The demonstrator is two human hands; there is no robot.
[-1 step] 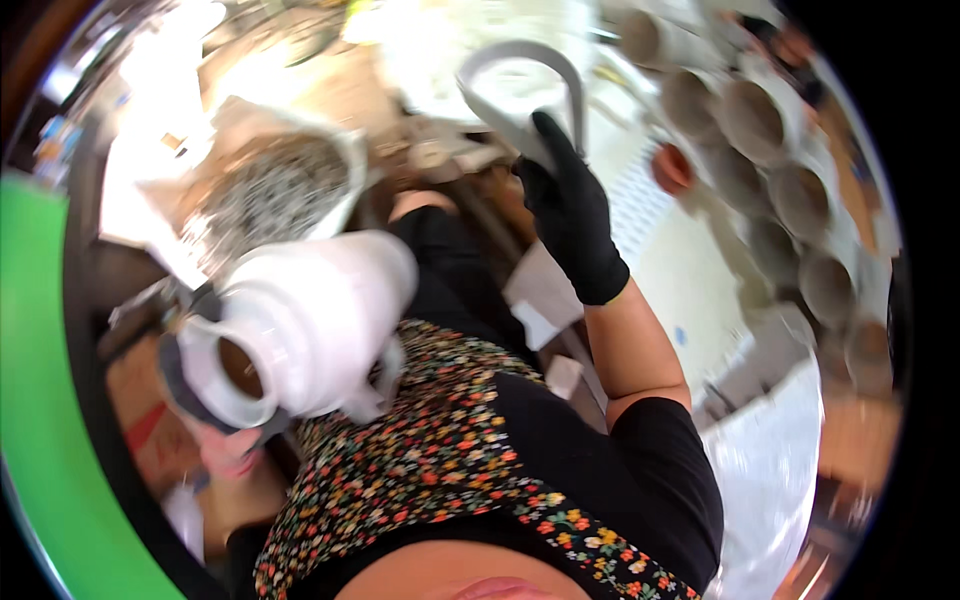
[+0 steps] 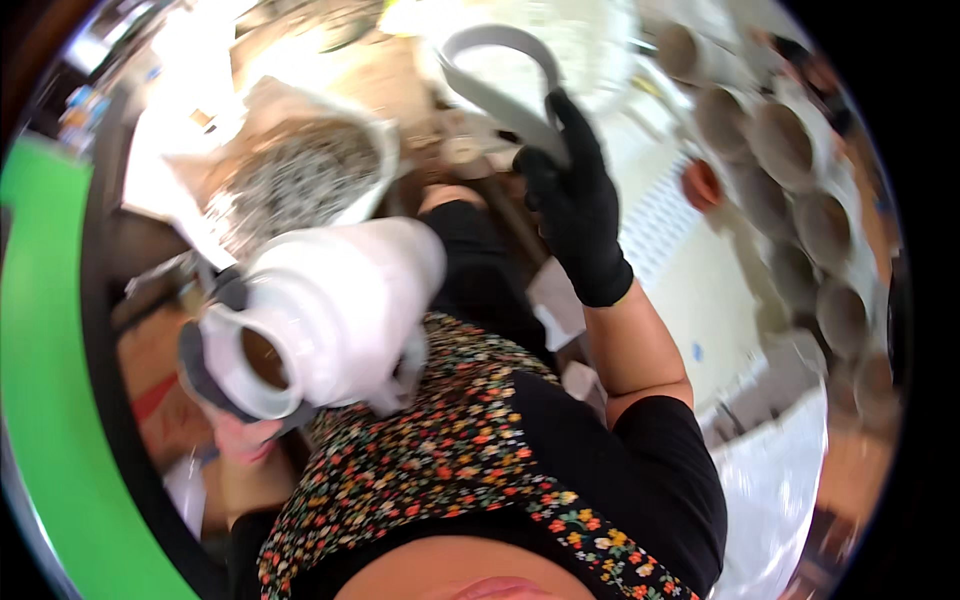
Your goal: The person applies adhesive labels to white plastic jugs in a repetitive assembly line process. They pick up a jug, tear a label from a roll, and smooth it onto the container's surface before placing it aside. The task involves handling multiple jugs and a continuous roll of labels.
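**White fitting in your left hand, grey loop in your right**

Your left hand (image 2: 203,372), in a dark glove, grips the white pipe fitting (image 2: 345,300) at its open mouth, dark fingers showing at the rim; the fitting lies sideways in front of your floral apron (image 2: 420,440), mouth toward your left (its far end is blurred); part of that hand is hidden behind the fitting, so you cannot tell how every finger sits.

Your right hand (image 2: 578,215), in a black glove, is raised well apart from the fitting; it holds the grey loop (image 2: 500,40) by its lower part, thumb and fingers closed narrowly on the strip, the curve standing up beyond the fingertips.

Beyond the fitting sits a white-lined container (image 2: 389,165) with a heap of small grey pieces (image 2: 300,180); to your right, a group of pale tubes (image 2: 785,145) shows open ends, near a reddish-brown round piece (image 2: 702,185); a translucent plastic bag (image 2: 770,480) lies nearer to you; a green surface (image 2: 40,350) curves along your far left.
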